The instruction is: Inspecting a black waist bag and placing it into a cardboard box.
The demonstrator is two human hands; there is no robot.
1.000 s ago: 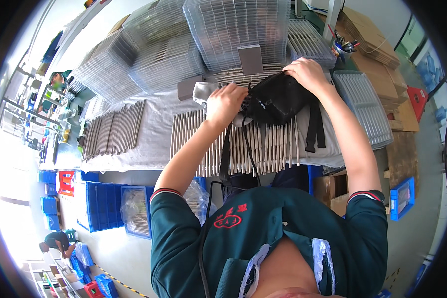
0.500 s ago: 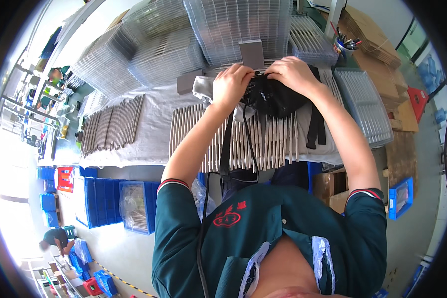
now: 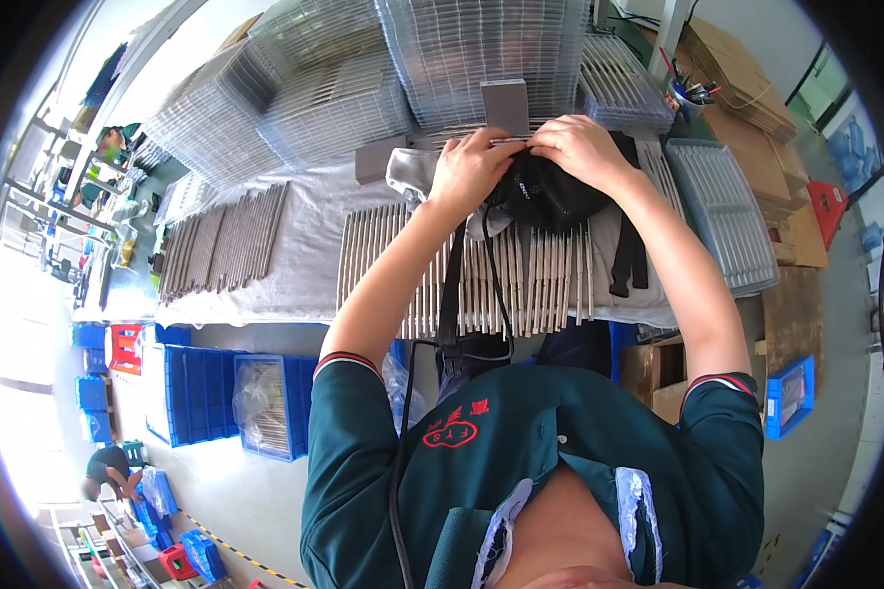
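On our side of the upright grey block, our left hand clamps its fingers on a slim rod; whether our right hand's fingers grip it, we cannot tell.

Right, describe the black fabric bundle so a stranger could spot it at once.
On the grey-clothed table, find the rods at the near edge. At their far ends, against the right hand, sits the fabric bundle: black and trailing straps, unlike the straight, pale rods.
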